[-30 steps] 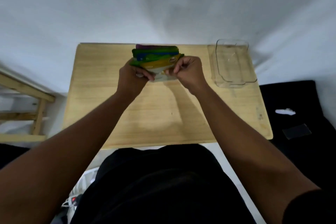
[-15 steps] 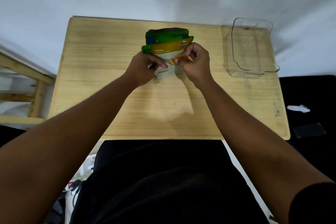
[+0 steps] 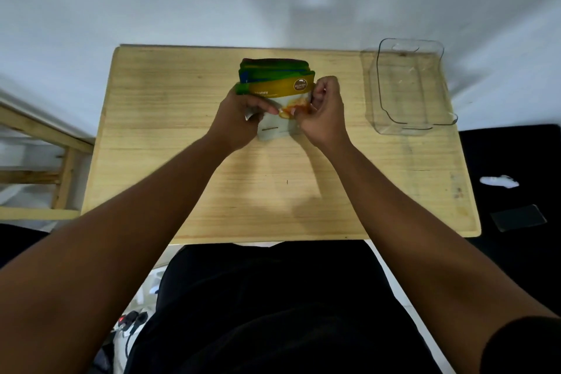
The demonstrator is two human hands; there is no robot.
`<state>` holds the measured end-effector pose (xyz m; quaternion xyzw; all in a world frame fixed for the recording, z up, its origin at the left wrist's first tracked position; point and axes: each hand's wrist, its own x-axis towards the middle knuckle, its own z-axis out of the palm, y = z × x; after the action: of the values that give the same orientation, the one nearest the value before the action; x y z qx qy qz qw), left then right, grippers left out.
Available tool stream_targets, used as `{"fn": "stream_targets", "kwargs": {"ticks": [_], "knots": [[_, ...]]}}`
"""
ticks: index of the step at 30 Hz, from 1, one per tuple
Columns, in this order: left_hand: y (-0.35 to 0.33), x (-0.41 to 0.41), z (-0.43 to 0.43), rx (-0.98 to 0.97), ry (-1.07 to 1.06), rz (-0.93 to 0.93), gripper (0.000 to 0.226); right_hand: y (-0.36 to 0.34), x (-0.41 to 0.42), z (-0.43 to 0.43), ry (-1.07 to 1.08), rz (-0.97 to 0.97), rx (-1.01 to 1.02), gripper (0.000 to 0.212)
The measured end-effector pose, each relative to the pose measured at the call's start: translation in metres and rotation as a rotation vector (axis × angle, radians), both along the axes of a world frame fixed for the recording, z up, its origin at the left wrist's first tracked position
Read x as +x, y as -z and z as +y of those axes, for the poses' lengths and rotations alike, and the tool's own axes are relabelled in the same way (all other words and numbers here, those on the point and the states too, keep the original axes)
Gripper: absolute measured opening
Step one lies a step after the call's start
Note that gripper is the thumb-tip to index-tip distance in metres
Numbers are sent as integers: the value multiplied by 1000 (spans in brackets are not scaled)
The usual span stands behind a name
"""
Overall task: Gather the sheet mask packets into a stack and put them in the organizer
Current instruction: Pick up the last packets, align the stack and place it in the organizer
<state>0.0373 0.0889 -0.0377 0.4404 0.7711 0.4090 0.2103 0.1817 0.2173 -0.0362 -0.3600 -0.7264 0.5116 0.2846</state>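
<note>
Yellow-topped packet stack [image 3: 274, 85] pinched at its near edge by both hands, left hand [image 3: 239, 118] and right hand [image 3: 323, 114], over mid surface [image 3: 170, 118]. Looks like squaring-up. Next: carry it right into the clear organizer [image 3: 409, 85], empty, well apart at far-right corner.
</note>
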Motion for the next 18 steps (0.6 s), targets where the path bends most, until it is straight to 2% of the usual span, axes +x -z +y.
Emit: {"fn": "stream_targets", "kwargs": {"ticks": [1, 4, 5, 7, 10, 12, 16, 18], "knots": [[-2, 0, 1, 11, -8, -16, 27, 1, 0, 0, -7, -1, -30, 56], [-4, 4, 4, 4, 7, -1, 35, -5, -6, -6, -68, -26, -14, 92], [-3, 7, 4, -6, 13, 5, 37, -6, -8, -7, -89, -40, 23, 94], [-3, 7, 2, -41, 11, 34, 34, -6, -9, -4, -102, -44, 54, 89], [-7, 2, -2, -109, -10, 34, 25, -4, -8, 1, -81, -68, 12, 70], [-11, 1, -1, -85, -29, 54, 26, -6, -8, 1, -75, -80, 33, 58], [-14, 1, 2, 78, -21, 194, 31, -13, -9, 0, -46, -1, 126, 58], [-10, 1, 4, 36, 15, 213, 34, -8, -8, -3, -76, -38, 158, 60]]}}
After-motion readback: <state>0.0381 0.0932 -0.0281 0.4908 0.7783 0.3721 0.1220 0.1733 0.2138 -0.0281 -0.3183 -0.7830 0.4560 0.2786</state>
